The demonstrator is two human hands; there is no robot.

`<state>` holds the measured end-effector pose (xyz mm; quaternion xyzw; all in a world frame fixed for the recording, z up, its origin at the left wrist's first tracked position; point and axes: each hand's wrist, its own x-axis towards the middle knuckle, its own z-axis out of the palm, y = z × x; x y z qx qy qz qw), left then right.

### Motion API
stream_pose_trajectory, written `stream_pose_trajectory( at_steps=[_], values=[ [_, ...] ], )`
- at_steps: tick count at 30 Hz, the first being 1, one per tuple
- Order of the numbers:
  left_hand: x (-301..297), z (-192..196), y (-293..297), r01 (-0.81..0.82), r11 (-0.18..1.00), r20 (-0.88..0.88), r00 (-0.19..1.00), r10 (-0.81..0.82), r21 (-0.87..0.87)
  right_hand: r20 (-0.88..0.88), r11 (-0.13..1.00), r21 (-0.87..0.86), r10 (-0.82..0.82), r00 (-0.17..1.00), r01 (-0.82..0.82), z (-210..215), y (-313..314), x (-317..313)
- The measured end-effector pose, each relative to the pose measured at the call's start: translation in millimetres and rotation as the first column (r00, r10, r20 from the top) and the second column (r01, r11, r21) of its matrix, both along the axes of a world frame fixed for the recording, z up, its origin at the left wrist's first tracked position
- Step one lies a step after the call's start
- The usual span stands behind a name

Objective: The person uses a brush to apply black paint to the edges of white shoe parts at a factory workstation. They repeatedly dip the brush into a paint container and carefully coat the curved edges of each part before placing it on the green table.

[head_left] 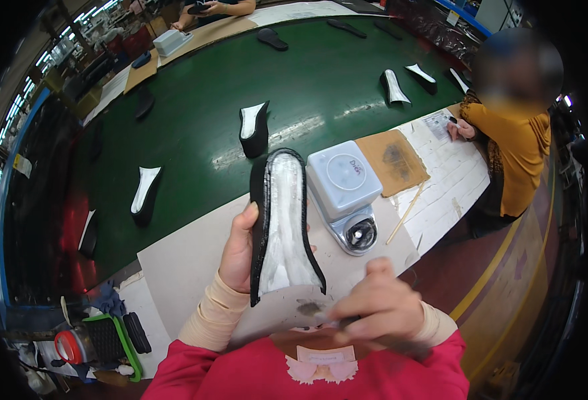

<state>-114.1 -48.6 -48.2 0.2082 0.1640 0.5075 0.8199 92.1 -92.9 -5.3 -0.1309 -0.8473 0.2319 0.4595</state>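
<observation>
My left hand point(238, 248) grips a black shoe sole point(283, 225) and holds it upright over the pale work board point(180, 260). The sole's inner face is coated white. My right hand point(377, 308) is closed on a small brush point(337, 323) at the sole's lower end, where a dark smear marks the board. Close behind the sole stands a white and silver glue pot device point(344, 192).
A green conveyor belt point(194, 107) carries several more black soles with white insides, such as one sole point(253, 129) just behind. A person in a mustard top point(515, 150) works at the right. A thin wooden stick point(404, 213) lies on the bench. A red-capped container point(72, 345) sits lower left.
</observation>
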Motion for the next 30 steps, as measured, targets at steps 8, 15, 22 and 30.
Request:
stream_pose_trajectory(
  at_steps=[8, 15, 22, 30],
  values=[
    [9.2, -6.2, -3.8, -0.042, 0.995, -0.181, 0.982, 0.057, 0.087, -0.105, 0.929, 0.293, -0.202, 0.974, 0.224, -2.8, 21.3, -20.6],
    [-19.4, -9.2, 10.4, -0.145, 0.982, -0.013, 0.989, 0.148, 0.119, -0.001, 0.982, 0.188, 0.024, 1.0, -0.024, -13.7, 9.3, -36.3],
    [-96.2, -46.0, 54.3, -0.357, 0.927, -0.008, 0.933, 0.36, 0.113, -0.446, 0.866, -0.498, -0.294, 0.845, 0.039, -53.0, 8.6, -1.4],
    [-159.2, -117.9, 137.7, -0.406, 0.893, 0.123, 0.893, 0.433, -0.191, -0.618, 0.651, -0.753, -0.652, 0.439, -0.094, -121.1, 35.7, 78.0]
  ],
)
